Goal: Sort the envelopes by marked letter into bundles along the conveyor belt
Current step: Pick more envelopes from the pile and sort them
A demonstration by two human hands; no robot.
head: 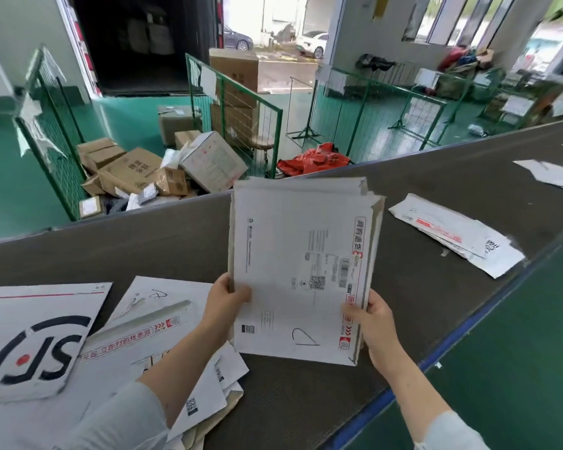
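While the stack of envelopes (293,254) stands upright above the conveyor belt (176,241), left hand (228,300) and right hand (372,323) each have a grip clamped on its lower side edges. Its front pen mark (304,337) reads ambiguously, so I judge it could land in the wrong bundle: left bundle (156,315) or right bundle (452,235); rear envelopes may slide out.

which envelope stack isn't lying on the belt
The stack in the middle, held up by the left hand and right hand. The lower-left pile and the right pile lie flat on the belt.
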